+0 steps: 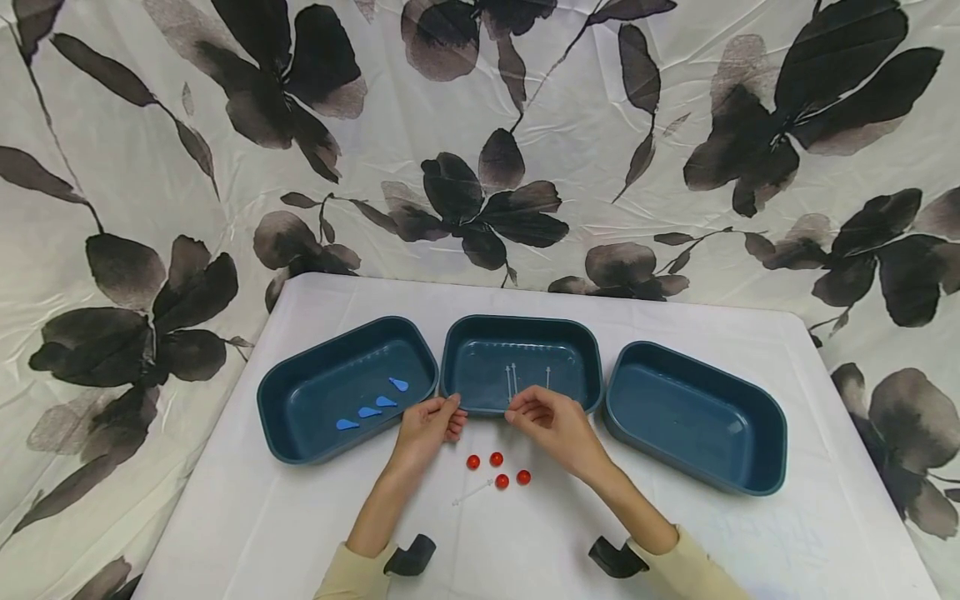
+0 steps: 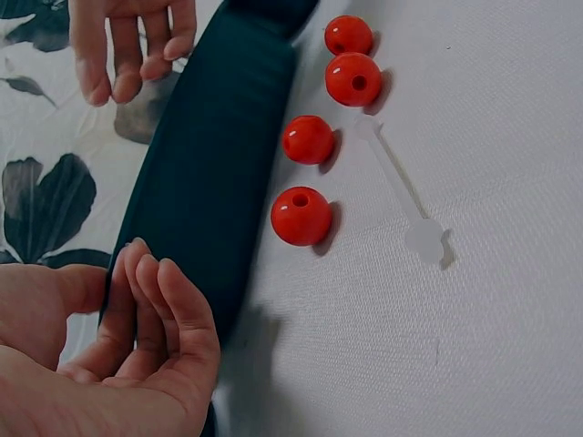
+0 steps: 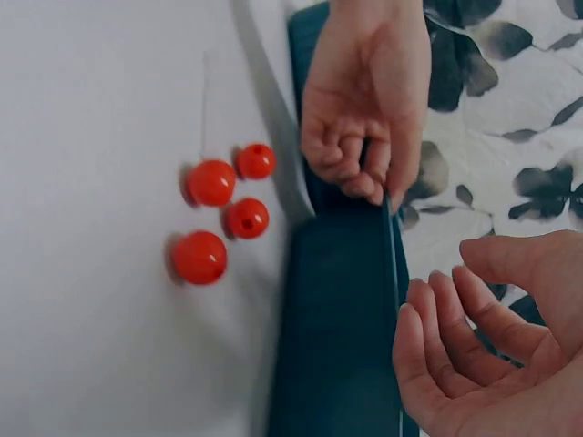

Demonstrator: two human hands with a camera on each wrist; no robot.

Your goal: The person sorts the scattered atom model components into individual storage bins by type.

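Note:
My left hand pinches the near rim of the middle dark-teal tray at its left corner, thumb and fingers on either side of the edge. Over the same rim, further right, is my right hand; its fingers are loosely bent, and the right wrist view shows a gap between thumb and fingertips with nothing held. Three thin whitish sticks lie in the middle tray. In front of it, several red beads with holes rest on the white cloth, beside another translucent stick with widened ends.
A left teal tray holds several blue drop-shaped pieces. The right teal tray stands angled beside the middle one. A white cloth covers the table; a flower-patterned curtain hangs behind.

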